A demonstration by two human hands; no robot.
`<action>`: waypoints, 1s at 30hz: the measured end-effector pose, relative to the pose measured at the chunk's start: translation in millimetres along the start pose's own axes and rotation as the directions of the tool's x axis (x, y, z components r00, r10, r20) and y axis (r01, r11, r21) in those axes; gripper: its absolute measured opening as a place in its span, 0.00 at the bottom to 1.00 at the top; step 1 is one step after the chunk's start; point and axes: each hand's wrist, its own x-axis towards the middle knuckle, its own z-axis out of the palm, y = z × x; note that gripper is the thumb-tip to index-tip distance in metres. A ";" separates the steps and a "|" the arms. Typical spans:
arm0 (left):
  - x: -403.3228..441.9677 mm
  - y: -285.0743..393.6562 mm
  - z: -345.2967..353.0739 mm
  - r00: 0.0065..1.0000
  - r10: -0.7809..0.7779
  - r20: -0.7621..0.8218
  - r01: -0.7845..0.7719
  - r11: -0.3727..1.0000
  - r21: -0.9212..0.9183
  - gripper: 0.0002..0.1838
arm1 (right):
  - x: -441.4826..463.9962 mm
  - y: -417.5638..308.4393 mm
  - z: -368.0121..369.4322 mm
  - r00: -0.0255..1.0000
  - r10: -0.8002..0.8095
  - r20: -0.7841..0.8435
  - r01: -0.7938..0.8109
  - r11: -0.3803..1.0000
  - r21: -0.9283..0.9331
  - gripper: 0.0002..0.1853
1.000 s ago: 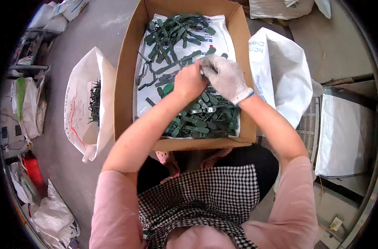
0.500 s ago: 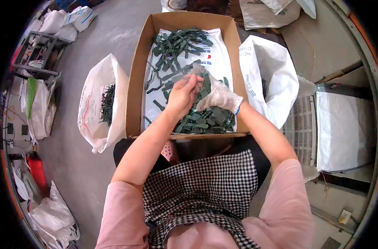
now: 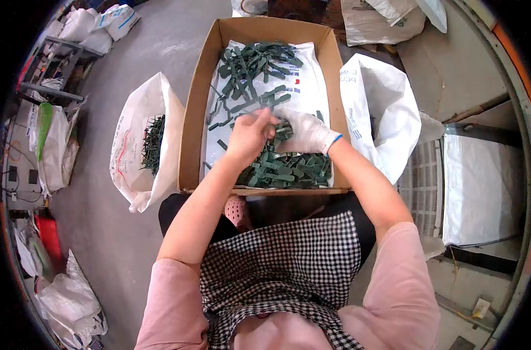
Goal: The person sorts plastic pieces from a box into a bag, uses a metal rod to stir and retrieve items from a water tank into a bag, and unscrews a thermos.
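My bare left hand (image 3: 251,135) is over the middle of the cardboard box (image 3: 193,125), its thumb and fingers pinched together. What lies between those fingertips is too small to make out. Beside it, my right hand (image 3: 309,134), in a white knit glove, is closed around a bunch of flat green plastic pieces (image 3: 283,129). The two hands meet at this bunch. Below them lies a pile of loose green pieces (image 3: 286,174). Farther back in the box is a heap of green pieces (image 3: 256,61), some joined by thin runners, on a white printed sack (image 3: 309,64).
Left of the box stands an open white sack (image 3: 131,140) holding thin dark green sticks (image 3: 153,143). Another open white sack (image 3: 388,116) is against the right side. A shelf (image 3: 58,70) is at the far left, and a white-covered block (image 3: 478,186) at the right.
My gloved right hand has closed more tightly around the green pieces, which now show bunched at its fingers. My left hand has shifted slightly left and its fingers are more curled.
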 end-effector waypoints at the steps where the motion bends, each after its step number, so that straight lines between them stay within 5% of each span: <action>1: -2.9 1.2 5.2 0.983 0.185 0.004 -0.171 0.897 0.408 0.15 | -2.1 2.2 4.4 0.998 0.038 -0.042 -0.034 0.995 0.092 0.31; 2: -2.1 0.4 9.5 0.944 0.329 0.033 -0.288 0.766 0.575 0.16 | -4.4 4.4 8.0 0.994 0.079 -0.079 -0.064 0.981 0.182 0.29; 5: -2.4 -8.3 17.5 0.894 0.446 -0.033 -0.324 0.697 0.640 0.17 | -4.5 -2.7 8.9 0.988 0.147 -0.039 -0.142 0.983 0.112 0.26; 8: 6.3 -2.9 10.2 0.965 0.257 -0.045 -0.185 0.794 0.580 0.18 | -10.6 -1.5 10.9 0.975 0.145 -0.168 -0.145 0.989 0.016 0.27; 9: 6.7 1.8 8.1 1.000 -0.005 -0.011 0.008 0.947 0.321 0.18 | -11.6 -3.0 8.1 0.942 -0.146 -0.303 0.053 0.954 -0.296 0.27; 10: 6.9 5.5 5.1 0.965 -0.244 0.095 0.240 0.969 0.053 0.19 | -11.4 2.0 11.2 0.909 -0.281 -0.307 0.187 0.935 -0.301 0.27; 12: 8.6 1.6 0.4 0.943 -0.299 0.145 0.301 0.954 0.006 0.20 | -11.0 9.6 18.5 0.856 -0.414 -0.309 0.319 0.894 -0.315 0.27; 14: 6.1 -1.5 4.5 0.973 -0.187 0.135 0.134 0.934 0.330 0.19 | -10.5 16.4 27.2 0.996 0.091 0.006 -0.091 0.996 0.021 0.26; 15: 0.5 -1.6 14.2 0.997 -0.029 0.076 -0.005 0.909 0.418 0.18 | -13.9 7.7 22.4 0.989 0.139 -0.051 -0.133 0.986 0.103 0.28; 16: 0.7 -3.5 14.6 0.997 -0.032 0.076 -0.003 0.908 0.419 0.18 | -12.2 7.5 18.7 0.994 0.012 -0.111 0.018 0.965 0.261 0.31; 18: 1.1 -5.1 16.6 0.947 0.309 0.092 -0.302 0.749 0.590 0.17 | 1.7 26.7 23.4 0.989 0.135 0.068 -0.144 0.975 0.170 0.36; 19: -3.5 0.4 16.6 0.941 0.326 0.091 -0.304 0.693 0.654 0.17 | -2.1 32.7 25.2 0.989 0.133 0.068 -0.143 0.976 0.167 0.36; 20: -1.4 3.3 9.0 0.940 0.329 0.091 -0.306 0.693 0.652 0.17 | -8.9 39.2 26.1 0.986 0.143 0.088 -0.151 0.984 0.095 0.37; 22: 5.1 12.4 -22.9 0.939 0.264 0.222 -0.325 0.461 0.826 0.20 | -21.6 42.3 25.0 0.983 0.147 0.115 -0.150 0.988 0.025 0.39; 24: 12.5 27.1 -56.5 0.998 0.062 -0.009 -0.021 0.471 0.882 0.19 | -26.4 44.9 22.1 0.845 0.478 0.239 -0.374 0.848 -0.375 0.40; 26: 23.3 29.4 -82.2 0.991 0.132 0.028 -0.075 0.372 0.925 0.21 | -7.5 54.3 12.6 0.858 0.401 0.321 -0.310 0.902 -0.300 0.35; 29: 52.3 30.6 -112.2 0.996 -0.092 0.003 0.039 0.447 0.894 0.19 | 35.0 80.3 20.6 0.894 0.399 0.203 -0.293 0.865 -0.408 0.31; 30: 68.5 23.5 -125.7 0.970 -0.212 0.118 -0.001 0.482 0.876 0.19 | 50.0 77.0 13.2 0.903 0.400 0.154 -0.315 0.863 -0.394 0.33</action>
